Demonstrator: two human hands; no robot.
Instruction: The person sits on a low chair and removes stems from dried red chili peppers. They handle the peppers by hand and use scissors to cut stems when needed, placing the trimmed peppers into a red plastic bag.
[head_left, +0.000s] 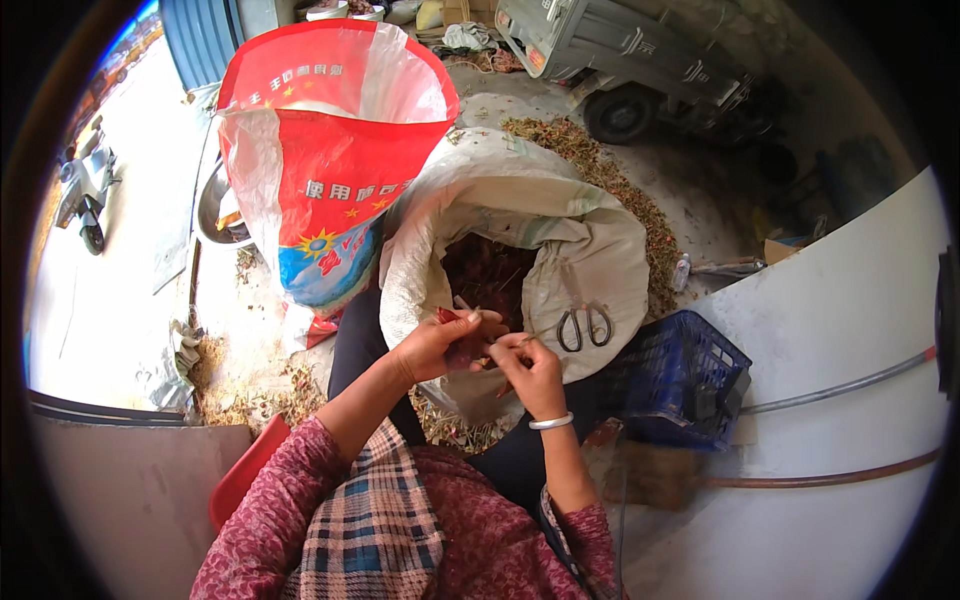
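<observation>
My left hand (452, 342) is closed over the near side of an open white woven sack (410, 265), a small red dried chili pepper (447, 315) showing at its thumb. Close beside it, my right hand (530, 372) pinches at something small, hidden between the fingertips. The two hands almost touch. Inside the sack lies a dark red heap of what look like dried chilies (487, 272). A pair of black-handled scissors (584, 327) rests on the sack's folded rim, right of my hands.
A tall red-and-white bag (340, 150) stands open at the left. To the right is a blue plastic crate (690, 380). Stems and scraps (600, 170) litter the floor behind the sack. A cargo tricycle (640, 60) is parked at the back, a scooter (88, 185) far left.
</observation>
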